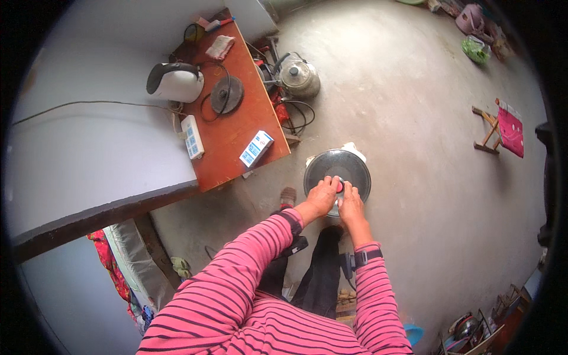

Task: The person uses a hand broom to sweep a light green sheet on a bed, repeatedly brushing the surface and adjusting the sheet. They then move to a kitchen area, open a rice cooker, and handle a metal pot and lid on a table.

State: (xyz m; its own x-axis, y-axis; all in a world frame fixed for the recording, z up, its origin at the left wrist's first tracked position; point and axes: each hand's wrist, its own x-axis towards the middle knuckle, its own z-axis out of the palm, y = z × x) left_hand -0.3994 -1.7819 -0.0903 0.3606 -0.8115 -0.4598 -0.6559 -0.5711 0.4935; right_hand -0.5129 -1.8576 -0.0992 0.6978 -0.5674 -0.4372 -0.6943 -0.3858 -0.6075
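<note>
A round, dark glass lid [319,171] with a metal rim lies in front of my feet, seen from above. Over its near half, my left hand [323,196] and my right hand [353,205] meet. Their fingers close from both sides around a small round piece with a pink top [340,187], which looks like the lid's knob; whether it is fixed there is hidden. White parts [353,150] stick out beyond the lid's far edge. What stands under the lid is mostly covered.
On the left, a reddish-brown table [253,115] bears a white electric kettle [179,83], its dark base [226,95], a power strip [192,137] and a blue-white box [256,148]. A metal kettle [300,77] stands beside it. A folding stool [499,128] is at right.
</note>
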